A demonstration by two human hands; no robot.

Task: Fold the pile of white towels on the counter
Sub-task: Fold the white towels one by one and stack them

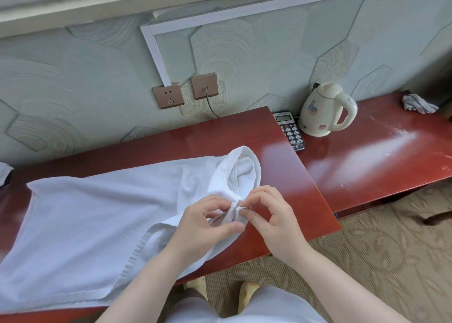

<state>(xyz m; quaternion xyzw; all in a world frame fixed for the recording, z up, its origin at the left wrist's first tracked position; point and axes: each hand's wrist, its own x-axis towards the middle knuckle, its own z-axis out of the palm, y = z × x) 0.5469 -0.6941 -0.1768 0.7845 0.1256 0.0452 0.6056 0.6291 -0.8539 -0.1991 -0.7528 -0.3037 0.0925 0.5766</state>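
A glossy red-brown counter [288, 166] is running along the wall, with a lower section [367, 156] continuing to its right. A white towel [85, 215] is lying spread across the counter, its near edge hanging over the front. On the lower section, a cream kettle [322, 110] is standing beside a dark keypad phone [289, 130], and a grey rag [418, 104] is lying at the far end, with white dust speckling the surface

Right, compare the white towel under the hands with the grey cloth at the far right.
The white towel is large and spread across the counter; the grey cloth is small and crumpled. The left hand and right hand pinch the towel's corner; nothing touches the cloth. Both lie on red-brown tops.
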